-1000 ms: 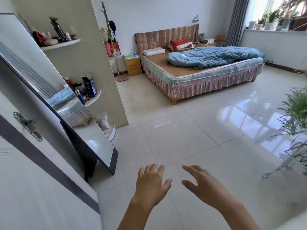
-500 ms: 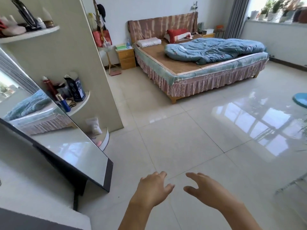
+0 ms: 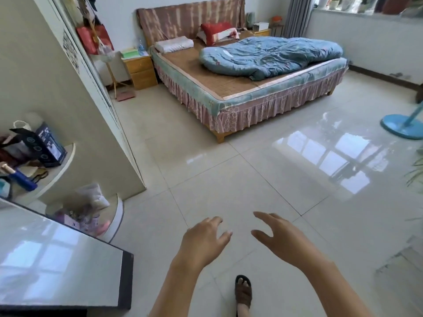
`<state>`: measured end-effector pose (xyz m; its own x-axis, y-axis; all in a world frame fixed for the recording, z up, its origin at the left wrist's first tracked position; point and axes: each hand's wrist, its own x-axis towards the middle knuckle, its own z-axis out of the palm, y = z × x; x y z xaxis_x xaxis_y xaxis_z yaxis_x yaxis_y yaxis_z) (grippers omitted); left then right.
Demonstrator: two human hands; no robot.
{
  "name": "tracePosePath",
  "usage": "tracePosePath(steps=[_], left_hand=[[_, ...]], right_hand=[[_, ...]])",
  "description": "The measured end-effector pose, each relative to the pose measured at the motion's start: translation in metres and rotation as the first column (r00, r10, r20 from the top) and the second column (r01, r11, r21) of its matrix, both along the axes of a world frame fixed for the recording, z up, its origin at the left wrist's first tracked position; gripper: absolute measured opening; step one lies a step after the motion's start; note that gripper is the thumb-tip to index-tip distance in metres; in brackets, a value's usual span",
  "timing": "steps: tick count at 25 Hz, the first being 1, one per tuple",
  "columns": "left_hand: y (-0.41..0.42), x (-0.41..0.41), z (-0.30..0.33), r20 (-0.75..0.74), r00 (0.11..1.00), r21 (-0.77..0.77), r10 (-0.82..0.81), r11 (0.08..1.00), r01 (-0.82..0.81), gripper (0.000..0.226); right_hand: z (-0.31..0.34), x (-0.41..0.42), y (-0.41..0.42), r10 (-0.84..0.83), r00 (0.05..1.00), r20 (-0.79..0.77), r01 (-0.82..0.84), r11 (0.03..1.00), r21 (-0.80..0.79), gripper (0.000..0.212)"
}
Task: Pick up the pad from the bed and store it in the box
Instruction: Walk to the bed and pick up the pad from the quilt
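Note:
The bed stands across the room, with a pink frilled skirt and a padded headboard. A brown woven pad covers its top, and a crumpled blue quilt lies over the pad's right part. A white pillow and a red pillow sit at the head. No box is recognisable in view. My left hand and my right hand hover over the tiled floor far short of the bed, both with fingers apart and holding nothing.
A leaning mirror fills the lower left. Curved shelves with bottles and boxes jut from the wall unit. A wooden nightstand stands left of the bed. A blue fan base and a plant stand at the right.
The view has advanced toward the bed, which looks larger; the mirror and shelves have slid to the lower left. Both hands stay held out and empty. A sandalled foot has appeared below.

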<state>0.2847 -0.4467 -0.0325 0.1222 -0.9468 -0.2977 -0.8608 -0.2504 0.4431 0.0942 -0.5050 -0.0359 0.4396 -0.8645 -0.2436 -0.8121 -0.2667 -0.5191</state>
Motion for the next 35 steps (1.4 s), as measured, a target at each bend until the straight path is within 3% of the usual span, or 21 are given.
tracePosePath(steps=[12,25,35], left_hand=[[-0.305,0.052,0.010,0.061,0.998,0.023,0.000,1.000,-0.001,0.051],[-0.674,0.145,-0.007,0.135,0.984,0.101,-0.116,0.989,0.103,0.050],[-0.928,0.130,-0.011,0.246,0.944,0.156,-0.219,0.970,0.184,0.049]], right_hand=[[0.003,0.054,-0.313,0.028,0.999,-0.033,-0.027,0.999,0.042,0.054],[-0.003,0.136,-0.662,-0.010,0.989,-0.151,0.026,0.994,0.109,0.053],[-0.007,0.122,-0.906,-0.017,0.977,-0.212,0.045,0.991,0.128,0.052]])
